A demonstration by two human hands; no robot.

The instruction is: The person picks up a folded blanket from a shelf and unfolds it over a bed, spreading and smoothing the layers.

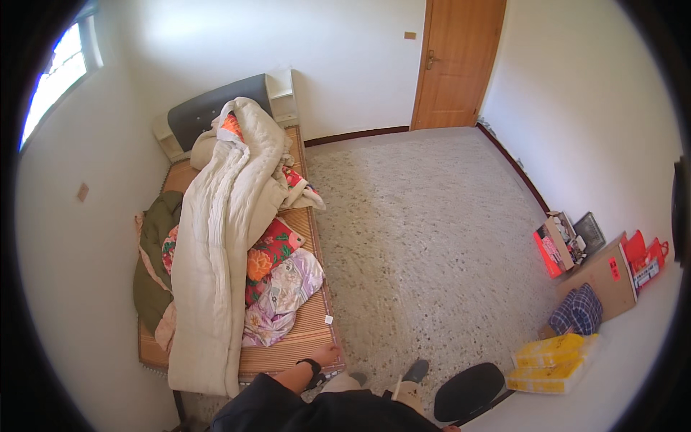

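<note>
My left hand (325, 355), with a dark band on its wrist, is at the near right corner of the bed's woven mat (286, 356). Its fingers are too small to make out. Only a sliver of my right hand (451, 429) shows at the bottom edge. A long cream quilt (216, 237) lies rumpled and folded lengthwise down the bed. Beside it are a red floral cloth (272, 248) and a pale purple floral cloth (286, 297). An olive-green padded item (154, 270) lies on the far left. A small white square (329, 319) sits on the mat's right edge.
A black round-edged seat (468, 392) stands close on my right. Yellow packages (550, 362), plaid cloth (577, 310), a cardboard box (599, 278) and an open carton (553, 243) line the right wall. The grey headboard (216, 113) and wooden door (459, 59) are at the back.
</note>
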